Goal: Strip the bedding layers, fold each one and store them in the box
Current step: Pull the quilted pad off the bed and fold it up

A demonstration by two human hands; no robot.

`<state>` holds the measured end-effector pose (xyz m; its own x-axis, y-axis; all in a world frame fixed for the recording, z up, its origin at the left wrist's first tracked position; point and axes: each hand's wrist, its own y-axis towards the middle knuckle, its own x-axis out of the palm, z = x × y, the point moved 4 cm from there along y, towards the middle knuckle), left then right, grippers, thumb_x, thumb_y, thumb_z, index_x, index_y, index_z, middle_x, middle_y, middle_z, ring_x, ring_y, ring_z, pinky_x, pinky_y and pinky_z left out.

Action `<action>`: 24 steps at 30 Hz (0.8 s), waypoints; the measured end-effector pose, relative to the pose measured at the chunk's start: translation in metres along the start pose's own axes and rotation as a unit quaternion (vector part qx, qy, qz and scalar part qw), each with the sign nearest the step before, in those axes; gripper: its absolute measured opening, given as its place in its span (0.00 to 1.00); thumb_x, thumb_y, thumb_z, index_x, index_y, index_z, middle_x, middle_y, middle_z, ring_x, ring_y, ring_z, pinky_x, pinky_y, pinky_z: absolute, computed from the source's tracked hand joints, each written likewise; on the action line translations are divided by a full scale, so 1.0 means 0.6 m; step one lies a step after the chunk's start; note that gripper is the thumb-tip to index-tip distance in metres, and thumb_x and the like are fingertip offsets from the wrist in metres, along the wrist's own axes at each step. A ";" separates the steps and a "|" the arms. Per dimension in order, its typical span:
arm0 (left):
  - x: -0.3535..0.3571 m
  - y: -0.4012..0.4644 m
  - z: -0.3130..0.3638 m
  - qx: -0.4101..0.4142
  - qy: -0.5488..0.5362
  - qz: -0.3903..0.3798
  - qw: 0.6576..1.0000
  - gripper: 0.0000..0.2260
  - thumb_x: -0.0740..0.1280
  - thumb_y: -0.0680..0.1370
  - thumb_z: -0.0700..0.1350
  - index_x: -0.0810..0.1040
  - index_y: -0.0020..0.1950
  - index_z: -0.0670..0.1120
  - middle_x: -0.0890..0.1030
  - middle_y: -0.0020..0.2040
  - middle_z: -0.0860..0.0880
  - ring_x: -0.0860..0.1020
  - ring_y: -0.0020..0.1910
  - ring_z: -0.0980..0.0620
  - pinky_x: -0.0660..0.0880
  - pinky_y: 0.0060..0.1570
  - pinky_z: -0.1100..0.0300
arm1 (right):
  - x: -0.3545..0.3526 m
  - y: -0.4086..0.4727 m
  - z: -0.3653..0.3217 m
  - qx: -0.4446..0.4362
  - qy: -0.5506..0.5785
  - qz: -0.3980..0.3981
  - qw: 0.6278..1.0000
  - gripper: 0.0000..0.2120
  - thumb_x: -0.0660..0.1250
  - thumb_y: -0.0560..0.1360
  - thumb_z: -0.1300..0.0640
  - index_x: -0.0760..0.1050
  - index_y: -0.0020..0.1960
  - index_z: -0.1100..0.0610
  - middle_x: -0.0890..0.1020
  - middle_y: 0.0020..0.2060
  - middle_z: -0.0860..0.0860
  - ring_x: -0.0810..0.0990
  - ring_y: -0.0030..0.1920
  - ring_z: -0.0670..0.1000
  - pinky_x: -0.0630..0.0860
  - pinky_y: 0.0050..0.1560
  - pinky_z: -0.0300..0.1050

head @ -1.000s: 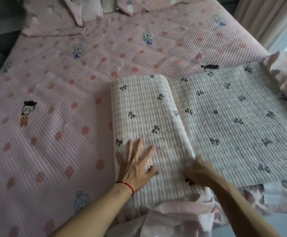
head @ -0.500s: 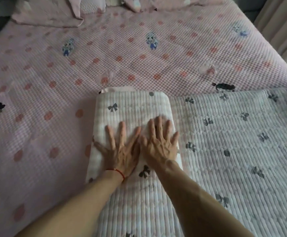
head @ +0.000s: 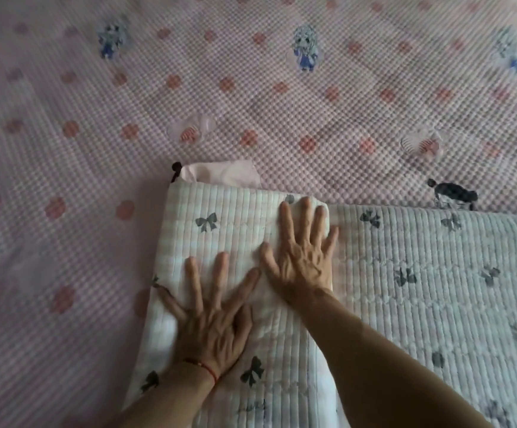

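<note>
While both my palms lie flat on the folded-over strip of the quilted bow-print pad (head: 238,230), I can judge the risks. My left hand (head: 210,316) is spread wide, fingers straight, pressing the near part of the fold; my right hand (head: 303,257) is spread the same way, further up, with its fingertips almost at the pad's far edge. Neither hand grips anything. The pad lies on the pink checked bedsheet (head: 251,88), its unfolded part stretching away to my right. A pale pink fabric corner (head: 223,174) pokes out from under the far edge.

The fold looks thick and springy, so I reckon it may lift again once I ease off, and the next fold would then go on crooked. That stray pink corner suggests the layers underneath are not lined up; folding on could trap it and leave a lumpy bundle that sits badly in the box, which I cannot see from here. Pushing sideways could also drag the sheet beneath into wrinkles.
</note>
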<state>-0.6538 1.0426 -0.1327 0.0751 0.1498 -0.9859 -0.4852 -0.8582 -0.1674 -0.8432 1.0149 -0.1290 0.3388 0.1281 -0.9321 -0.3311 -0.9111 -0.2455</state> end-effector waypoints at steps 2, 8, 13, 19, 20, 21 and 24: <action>-0.002 0.001 -0.001 -0.005 -0.007 -0.013 1.000 0.27 0.49 0.81 0.60 0.48 0.80 0.66 0.51 0.83 0.47 0.48 0.79 0.28 0.50 0.61 0.16 | 0.003 0.004 0.001 0.000 0.003 -0.008 1.000 0.40 0.41 0.78 0.30 0.30 0.81 0.47 0.28 0.79 0.58 0.28 0.78 0.64 0.38 0.76 0.72; -0.006 -0.002 0.001 -0.018 -0.038 0.007 0.999 0.25 0.46 0.83 0.61 0.36 0.77 0.71 0.38 0.82 0.51 0.35 0.78 0.33 0.41 0.64 0.19 | 0.004 0.014 -0.001 0.011 -0.015 -0.007 1.000 0.41 0.42 0.77 0.30 0.31 0.81 0.48 0.28 0.79 0.57 0.28 0.78 0.64 0.36 0.75 0.72; -0.017 -0.012 -0.003 -0.021 -0.043 0.017 0.999 0.24 0.44 0.83 0.64 0.37 0.77 0.71 0.38 0.82 0.53 0.34 0.79 0.34 0.43 0.64 0.18 | 0.016 -0.107 -0.022 -0.001 -0.001 -0.032 0.999 0.36 0.39 0.83 0.34 0.26 0.80 0.50 0.24 0.77 0.53 0.24 0.77 0.61 0.34 0.75 0.71; -0.031 -0.132 -0.009 0.032 -0.010 -0.053 0.998 0.27 0.41 0.82 0.63 0.28 0.76 0.66 0.29 0.80 0.51 0.31 0.78 0.36 0.43 0.65 0.19 | 0.041 -0.443 -0.007 -0.008 0.112 -0.066 0.991 0.34 0.41 0.82 0.35 0.28 0.80 0.43 0.25 0.78 0.47 0.26 0.78 0.55 0.33 0.77 0.67; -0.031 -0.161 -0.009 0.033 -0.014 -0.058 0.998 0.26 0.40 0.82 0.63 0.28 0.76 0.66 0.28 0.79 0.52 0.30 0.78 0.36 0.42 0.64 0.19 | 0.051 -0.478 -0.002 0.006 0.116 -0.074 0.991 0.34 0.40 0.82 0.34 0.27 0.80 0.43 0.25 0.78 0.47 0.26 0.79 0.53 0.33 0.78 0.66; -0.031 -0.188 -0.008 0.030 -0.022 -0.064 0.997 0.26 0.38 0.82 0.63 0.29 0.76 0.66 0.28 0.79 0.52 0.30 0.77 0.35 0.42 0.64 0.19 | 0.059 -0.505 0.001 0.021 0.118 -0.080 0.990 0.33 0.37 0.81 0.33 0.27 0.79 0.43 0.25 0.78 0.46 0.26 0.78 0.52 0.34 0.79 0.65; -0.020 -0.220 -0.004 0.002 -0.029 -0.074 0.997 0.26 0.38 0.81 0.63 0.30 0.77 0.66 0.29 0.80 0.53 0.29 0.77 0.34 0.41 0.63 0.18 | 0.080 -0.525 0.013 0.053 0.128 -0.079 0.987 0.34 0.34 0.79 0.32 0.26 0.79 0.42 0.26 0.78 0.44 0.26 0.78 0.50 0.34 0.79 0.62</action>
<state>-0.5882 1.1530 -0.0984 0.0962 0.3026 -0.9483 -0.4752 -0.8231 -0.3109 -0.7296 1.3114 -0.0985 0.6003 0.1488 -0.7858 -0.3429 -0.8397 -0.4210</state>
